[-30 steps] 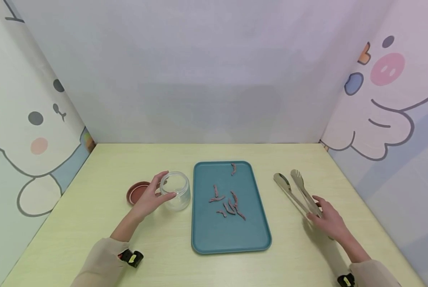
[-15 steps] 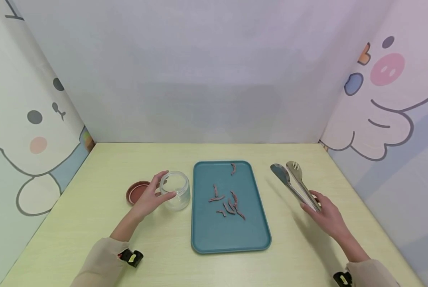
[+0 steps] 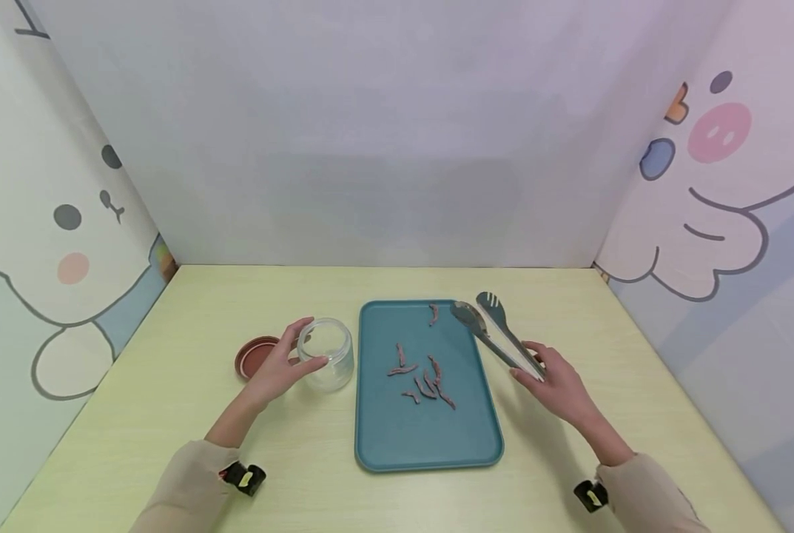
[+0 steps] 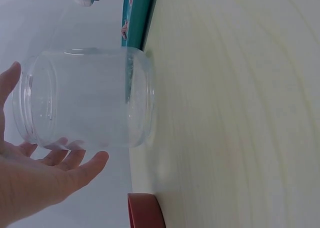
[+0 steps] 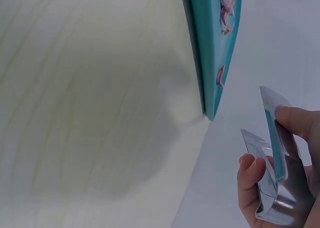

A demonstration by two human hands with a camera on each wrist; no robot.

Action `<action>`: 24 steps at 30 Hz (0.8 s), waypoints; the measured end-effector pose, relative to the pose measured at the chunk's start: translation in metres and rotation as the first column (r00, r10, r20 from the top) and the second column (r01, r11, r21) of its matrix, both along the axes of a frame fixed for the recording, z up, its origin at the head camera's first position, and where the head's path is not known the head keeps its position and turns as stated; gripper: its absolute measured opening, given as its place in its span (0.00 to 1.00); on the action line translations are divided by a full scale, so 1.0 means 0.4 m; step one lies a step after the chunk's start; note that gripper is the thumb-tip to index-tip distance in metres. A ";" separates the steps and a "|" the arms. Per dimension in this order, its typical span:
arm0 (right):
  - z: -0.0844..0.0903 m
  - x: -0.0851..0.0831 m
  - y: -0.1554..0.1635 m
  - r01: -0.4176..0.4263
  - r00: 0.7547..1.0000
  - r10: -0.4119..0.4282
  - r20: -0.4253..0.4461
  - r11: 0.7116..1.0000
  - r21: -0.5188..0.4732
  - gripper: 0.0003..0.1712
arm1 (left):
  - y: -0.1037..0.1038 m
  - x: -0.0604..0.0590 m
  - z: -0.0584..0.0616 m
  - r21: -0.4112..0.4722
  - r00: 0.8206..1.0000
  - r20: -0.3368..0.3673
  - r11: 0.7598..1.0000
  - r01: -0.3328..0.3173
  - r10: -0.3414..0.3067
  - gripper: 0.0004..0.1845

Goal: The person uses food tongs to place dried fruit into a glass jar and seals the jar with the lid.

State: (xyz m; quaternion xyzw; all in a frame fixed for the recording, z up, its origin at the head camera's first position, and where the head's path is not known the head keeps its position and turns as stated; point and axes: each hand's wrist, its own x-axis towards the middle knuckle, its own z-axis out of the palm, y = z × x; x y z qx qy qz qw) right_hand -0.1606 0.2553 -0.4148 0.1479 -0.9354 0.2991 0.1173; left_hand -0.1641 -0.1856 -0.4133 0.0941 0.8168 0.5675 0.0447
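My left hand (image 3: 300, 349) cups a clear, empty glass jar (image 3: 328, 355) that stands on the table just left of a teal tray (image 3: 426, 438). In the left wrist view the fingers (image 4: 75, 163) curve round the jar (image 4: 87, 98). Several pinkish meat strips (image 3: 426, 379) lie on the tray. My right hand (image 3: 535, 366) grips metal tongs (image 3: 493, 329) by the handle end. The tong tips hang slightly apart over the tray's far right edge. The right wrist view shows the tongs (image 5: 272, 160) pinched between thumb and fingers (image 5: 300, 120).
A red-brown lid (image 3: 255, 355) lies flat on the table behind my left hand. Cartoon-printed panels wall in the yellow-green tabletop (image 3: 250, 296) on the left, back and right.
My right hand has lifted the tongs off the table at the right and carried them left, up to the tray's right edge. The left hand and jar have stayed put.
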 end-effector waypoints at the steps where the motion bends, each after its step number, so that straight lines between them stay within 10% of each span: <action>1: -0.002 -0.003 -0.009 -0.004 1.000 0.004 0.002 1.000 -0.001 0.27 | 0.000 0.000 0.000 0.000 1.000 -0.001 1.000 0.000 0.000 0.40; 24: -0.037 -0.064 -0.130 0.018 0.995 -0.026 0.095 0.996 0.089 0.28 | -0.002 -0.003 -0.004 -0.013 1.000 -0.002 1.000 -0.005 0.005 0.41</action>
